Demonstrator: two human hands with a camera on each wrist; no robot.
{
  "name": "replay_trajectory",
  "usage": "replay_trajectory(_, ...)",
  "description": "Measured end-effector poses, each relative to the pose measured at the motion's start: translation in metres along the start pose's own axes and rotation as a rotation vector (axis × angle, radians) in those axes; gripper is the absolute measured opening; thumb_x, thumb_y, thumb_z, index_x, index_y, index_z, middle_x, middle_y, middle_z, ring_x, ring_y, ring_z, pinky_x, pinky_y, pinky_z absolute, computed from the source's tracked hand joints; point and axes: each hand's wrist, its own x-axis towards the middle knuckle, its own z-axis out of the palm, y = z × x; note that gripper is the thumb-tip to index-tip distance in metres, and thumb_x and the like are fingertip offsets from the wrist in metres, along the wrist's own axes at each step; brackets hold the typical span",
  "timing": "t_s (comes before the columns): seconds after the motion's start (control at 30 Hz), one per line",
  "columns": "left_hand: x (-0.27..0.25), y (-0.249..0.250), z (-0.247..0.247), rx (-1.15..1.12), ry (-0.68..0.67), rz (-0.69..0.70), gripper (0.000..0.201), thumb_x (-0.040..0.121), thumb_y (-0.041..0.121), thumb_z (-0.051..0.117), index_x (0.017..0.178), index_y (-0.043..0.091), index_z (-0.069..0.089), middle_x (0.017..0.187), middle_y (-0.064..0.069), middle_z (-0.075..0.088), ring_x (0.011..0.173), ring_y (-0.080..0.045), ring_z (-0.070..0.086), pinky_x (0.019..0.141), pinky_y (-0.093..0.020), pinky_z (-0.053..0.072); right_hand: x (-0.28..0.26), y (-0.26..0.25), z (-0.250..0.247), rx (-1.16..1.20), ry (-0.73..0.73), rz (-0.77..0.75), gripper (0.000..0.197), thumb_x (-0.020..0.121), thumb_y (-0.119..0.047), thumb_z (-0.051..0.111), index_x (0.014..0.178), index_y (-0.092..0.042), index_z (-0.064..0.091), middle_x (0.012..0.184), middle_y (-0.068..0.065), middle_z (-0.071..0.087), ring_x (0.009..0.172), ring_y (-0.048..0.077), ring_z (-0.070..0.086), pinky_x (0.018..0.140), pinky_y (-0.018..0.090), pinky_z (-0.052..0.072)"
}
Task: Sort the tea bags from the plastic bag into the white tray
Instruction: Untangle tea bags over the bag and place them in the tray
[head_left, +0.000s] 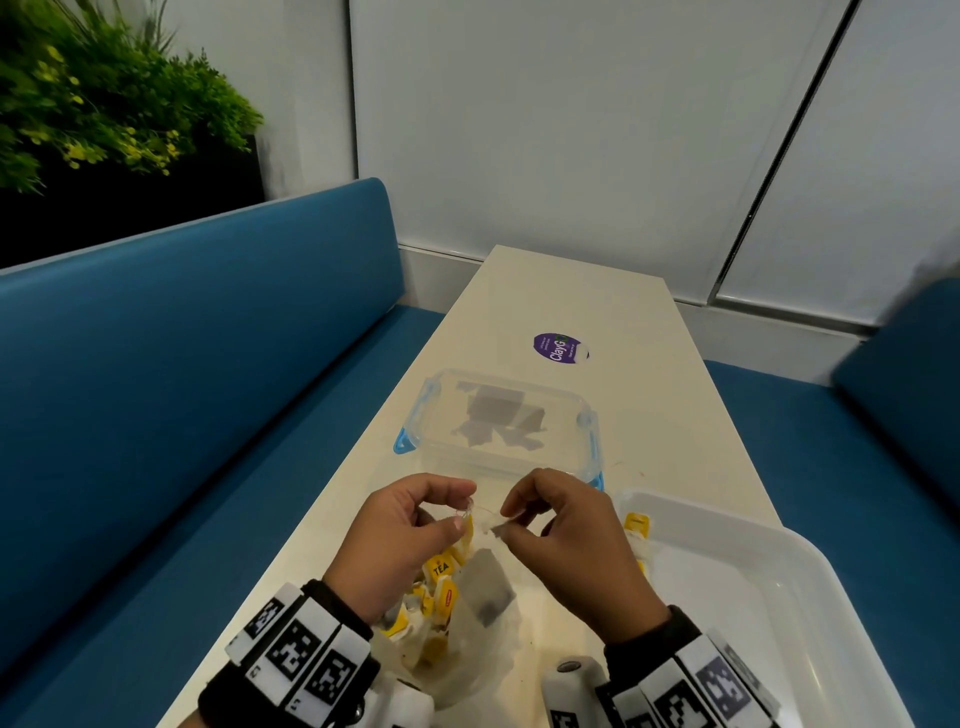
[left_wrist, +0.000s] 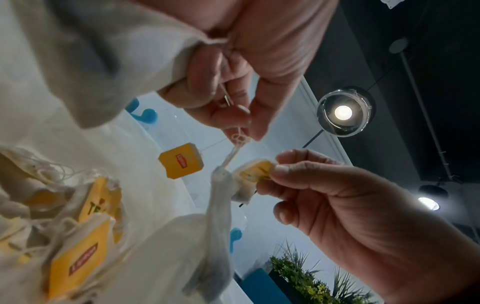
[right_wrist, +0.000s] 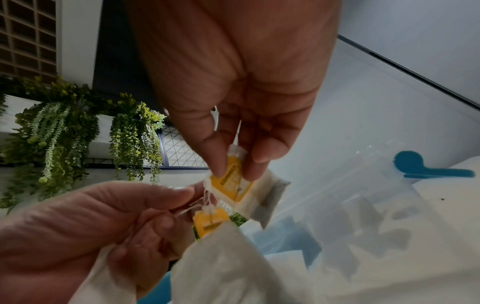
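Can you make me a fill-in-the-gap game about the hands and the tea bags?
1. The tags on the tea bags are ____.
2. The right hand pinches a tag; the left hand pinches the tangled ____.
3. The white tray sits on the person's ____ side.
4. The round sticker is ____.

Missing words: yellow; strings; right; purple

The long cream surface (head_left: 545, 306) carries a clear lidded box (head_left: 498, 421) with blue clips, a purple round sticker (head_left: 560, 348) beyond it, the white tray (head_left: 810, 561) and the plastic bag (head_left: 467, 654) of tea bags (head_left: 439, 587).
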Motion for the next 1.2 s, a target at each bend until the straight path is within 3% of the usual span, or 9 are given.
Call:
replay_trajectory(0.27,0.001,-0.006,0.003,0.080,-0.009,-0.008,0.027,0.078,-0.002,0.069,0.093,0.020,0.067,0.070,0.002,0.067,0.067,-0.020,0.055,0.061,-0.022,0.051,0.002,-0.005,-0.004,0.071,0.009,0.058,0.038,0.083,0.001,0.060,0.074,-0.035,0.050,0.074,-0.011,0.058,0.076,-0.008,0.051,0.063,0.007,0.041)
replay_trajectory(0.37,0.001,-0.007,0.002,0.060,0.010,-0.015,0.023,0.081,-0.002,0.066,0.090,0.019,0.068,0.074,-0.002,0.065,0.070,-0.020,0.055,0.066,-0.031,0.051,0.002,-0.003,-0.003,0.055,0.024,0.062,0.037,0.083,-0.001,0.060,0.076,-0.036,0.050,0.078,-0.011,0.058,0.079,-0.005,0.051,0.067,0.008,0.041)
replay_trajectory(0.5,0.003,-0.006,0.000,0.074,0.032,-0.016,0.020,0.084,-0.001,0.062,0.089,0.018,0.067,0.081,-0.005,0.064,0.072,-0.016,0.056,0.067,-0.032,0.050,0.003,-0.002,-0.002,0.049,0.038,0.067,0.030,0.085,-0.002,0.056,0.082,-0.032,0.054,0.087,-0.011,0.060,0.086,0.001,0.053,0.069,0.008,0.039)
replay_trajectory(0.63,0.005,-0.003,-0.002,0.074,0.043,-0.021,0.020,0.087,-0.003,0.057,0.088,0.015,0.066,0.073,0.001,0.061,0.058,-0.006,0.053,0.058,-0.017,0.047,0.006,-0.003,-0.003,0.112,0.055,0.098,0.026,0.086,0.002,0.050,0.088,-0.023,0.057,0.091,-0.005,0.062,0.086,0.006,0.055,0.068,0.010,0.042)
replay_trajectory(0.77,0.004,0.002,-0.001,-0.015,0.018,-0.060,0.024,0.089,-0.007,0.048,0.088,0.010,0.064,0.069,-0.002,0.058,0.048,-0.004,0.050,0.047,-0.012,0.041,0.007,-0.003,-0.002,0.194,0.045,0.128,0.035,0.084,0.006,0.049,0.083,-0.028,0.057,0.093,0.001,0.062,0.089,0.015,0.059,0.072,0.018,0.048)
replay_trajectory(1.0,0.003,0.006,-0.004,-0.206,-0.051,-0.200,0.029,0.088,-0.011,0.035,0.081,0.006,0.057,0.057,-0.005,0.051,0.042,-0.010,0.047,0.034,-0.014,0.026,0.006,-0.011,-0.001,0.085,-0.024,0.077,0.049,0.078,0.014,0.046,0.065,-0.033,0.052,0.082,-0.009,0.053,0.081,0.008,0.053,0.071,0.022,0.048)
replay_trajectory(1.1,0.003,0.008,-0.004,-0.315,-0.082,-0.237,0.029,0.088,-0.012,0.032,0.081,0.005,0.054,0.059,-0.010,0.048,0.040,-0.011,0.047,0.031,-0.012,0.022,0.004,-0.014,0.000,-0.026,-0.083,0.000,0.042,0.080,0.013,0.050,0.065,-0.024,0.063,0.083,-0.011,0.049,0.080,0.006,0.053,0.070,0.011,0.045)
replay_trajectory(1.2,0.003,0.009,-0.004,-0.347,-0.095,-0.249,0.028,0.088,-0.011,0.033,0.081,0.006,0.053,0.061,-0.011,0.048,0.039,-0.010,0.047,0.030,-0.012,0.021,0.002,-0.016,0.002,-0.102,-0.117,-0.042,0.026,0.087,0.005,0.051,0.088,-0.008,0.073,0.083,-0.012,0.043,0.078,0.004,0.049,0.070,0.005,0.037)
